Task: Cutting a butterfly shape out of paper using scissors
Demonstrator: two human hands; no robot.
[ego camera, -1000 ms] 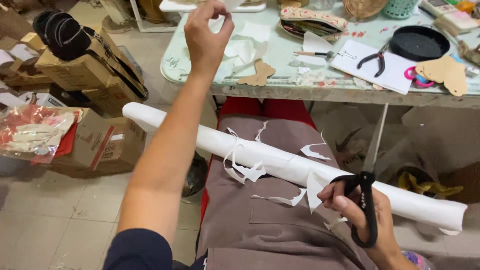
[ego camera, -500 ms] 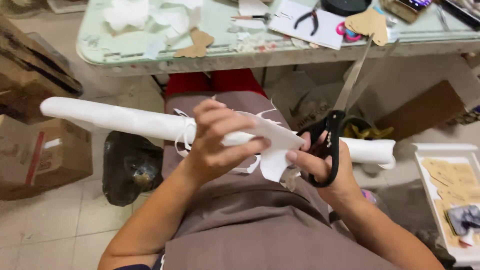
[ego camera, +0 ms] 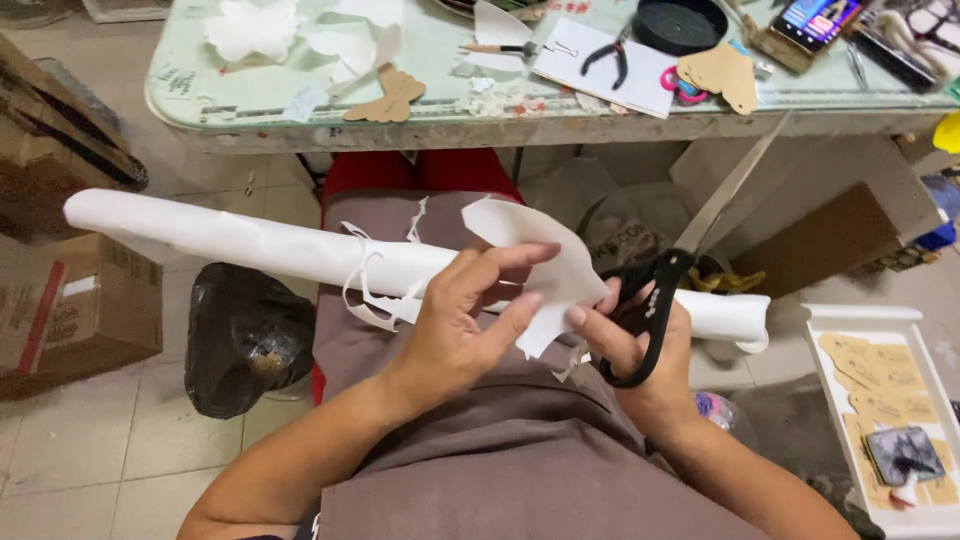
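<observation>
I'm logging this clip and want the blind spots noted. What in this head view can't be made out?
- White roll: its middle is hidden by the left hand and the cut white sheet.
- Scissors: the right hand covers part of the black handles.
- Phone: cut off by the top edge.
- Tray of brown cutouts: cut off by the right edge.

Bare forearms, brown apron, red trousers

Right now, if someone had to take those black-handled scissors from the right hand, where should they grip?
Probably the closed blades, from the table side: they stick up bare past the white roll, while the right hand fills the handle loops.
</observation>
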